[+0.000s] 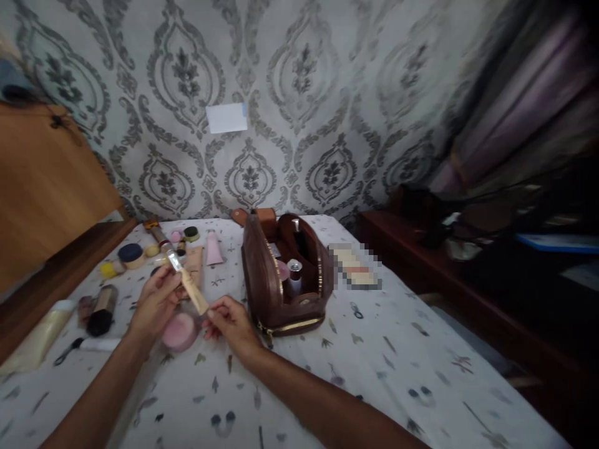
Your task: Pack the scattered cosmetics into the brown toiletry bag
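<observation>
Between my two hands is a slim beige tube [193, 290] with a shiny silver cap, tilted down to the right. My left hand [156, 299] is closed around it near the cap. The fingertips of my right hand [231, 325] pinch its flat lower end. Just below the tube, a round pink jar [180, 331] stands on the cloth. To the right of my hands is a brown zip bag [262, 274], unzipped at the top. Inside it show a bottle with a silver top [294, 274] and a dark slim item [298, 237].
Left of the bag lie a pink tube [214, 248], a dark-lidded jar [131, 255], a brown bottle [102, 310], a large cream tube [40, 337] and several small cosmetics. A blurred-out flat item [358, 267] lies right of the bag. Patterned cloth [299, 399] covers the surface, against a wall.
</observation>
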Demonstrator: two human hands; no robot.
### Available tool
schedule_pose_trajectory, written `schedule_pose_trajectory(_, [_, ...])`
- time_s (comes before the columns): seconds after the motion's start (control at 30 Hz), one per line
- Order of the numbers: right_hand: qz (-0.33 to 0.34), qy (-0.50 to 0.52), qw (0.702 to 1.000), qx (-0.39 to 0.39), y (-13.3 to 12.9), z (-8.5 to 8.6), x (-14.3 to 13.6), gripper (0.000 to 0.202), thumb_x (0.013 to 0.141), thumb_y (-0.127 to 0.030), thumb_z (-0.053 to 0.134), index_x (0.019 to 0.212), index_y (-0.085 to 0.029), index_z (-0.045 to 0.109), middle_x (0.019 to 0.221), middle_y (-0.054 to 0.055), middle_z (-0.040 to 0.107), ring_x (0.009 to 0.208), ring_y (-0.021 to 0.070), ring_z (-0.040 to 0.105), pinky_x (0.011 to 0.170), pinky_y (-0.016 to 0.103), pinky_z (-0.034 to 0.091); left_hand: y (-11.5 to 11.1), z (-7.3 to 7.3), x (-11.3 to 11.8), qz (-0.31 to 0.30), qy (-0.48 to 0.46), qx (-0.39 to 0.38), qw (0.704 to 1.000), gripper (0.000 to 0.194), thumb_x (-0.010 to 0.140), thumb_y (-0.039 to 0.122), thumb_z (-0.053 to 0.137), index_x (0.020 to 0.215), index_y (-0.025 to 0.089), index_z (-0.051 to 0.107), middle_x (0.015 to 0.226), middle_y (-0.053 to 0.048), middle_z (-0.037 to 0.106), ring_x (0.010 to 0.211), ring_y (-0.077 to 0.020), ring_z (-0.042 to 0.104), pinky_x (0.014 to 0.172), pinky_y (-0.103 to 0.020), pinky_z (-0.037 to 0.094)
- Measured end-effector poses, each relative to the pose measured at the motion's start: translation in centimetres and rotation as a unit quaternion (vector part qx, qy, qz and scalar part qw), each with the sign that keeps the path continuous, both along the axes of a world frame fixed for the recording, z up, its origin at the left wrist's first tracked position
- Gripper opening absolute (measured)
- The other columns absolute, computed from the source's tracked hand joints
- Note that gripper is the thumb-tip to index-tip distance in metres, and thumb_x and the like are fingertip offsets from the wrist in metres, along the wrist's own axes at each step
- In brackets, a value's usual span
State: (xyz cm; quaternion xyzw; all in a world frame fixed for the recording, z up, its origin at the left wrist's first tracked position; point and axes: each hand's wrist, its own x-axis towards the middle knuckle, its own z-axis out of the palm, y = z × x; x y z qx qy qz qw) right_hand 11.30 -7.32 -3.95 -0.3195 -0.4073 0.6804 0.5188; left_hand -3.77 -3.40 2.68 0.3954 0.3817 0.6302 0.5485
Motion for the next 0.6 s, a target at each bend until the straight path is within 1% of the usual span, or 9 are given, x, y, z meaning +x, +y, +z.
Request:
schedule_pose_trajectory(0.1, [-0.003,0.014,1.0,-0.001,0.13,0.19,0.12,0.049,0.064,-0.058,0.079,0.078,-0.019,0.053,0.063,-0.003,0.068,0.045,0.0096,0.059,0.044,0.019,0.038,0.18,-0.14,-0.16,-0.013,0.002,0.011,1.0,0.037,0.062,0.03,0.087,0.088,0.016,0.065,0.078,0.0,0.068,0.064,-0.012,0.064,0.056,-0.02,0.054])
schedule_pose_trajectory(0.23, [0.0,0.036,0.999,-0.008,0.13,0.54,0.17,0.046,0.065,-0.055,0.08,0.077,-0.02,0.053,0.064,-0.002,0.069,0.046,0.0109,0.061,0.045,0.02,0.039,0.25,-0.15,-0.58,-0.026,0.005,0.024,0.999,0.032,0.067,0.028,0.084,0.092,0.017,0.066,0.077,0.0,0.068,0.067,-0.0116,0.065,0.059,-0.019,0.055])
schedule_pose_trajectory(0.4, [0.0,0.051,0.998,-0.027,0.12,0.68,0.2,0.045,0.064,-0.053,0.082,0.077,-0.02,0.054,0.067,0.0,0.071,0.049,0.0121,0.063,0.046,0.02,0.04,0.12,-0.12,-0.56,-0.034,0.015,0.033,0.999,0.032,0.066,0.031,0.085,0.088,0.017,0.066,0.076,0.0,0.067,0.065,-0.0125,0.065,0.058,-0.021,0.055])
schedule_pose_trajectory(0.6, [-0.012,0.067,0.997,-0.043,0.33,0.49,0.25,0.045,0.059,-0.046,0.086,0.08,-0.02,0.057,0.058,-0.003,0.067,0.047,0.0111,0.061,0.046,0.019,0.037,0.07,-0.28,-0.16,-0.035,0.034,0.023,0.999,0.036,0.064,0.037,0.085,0.085,0.015,0.066,0.074,0.0,0.066,0.063,-0.0111,0.063,0.058,-0.021,0.055])
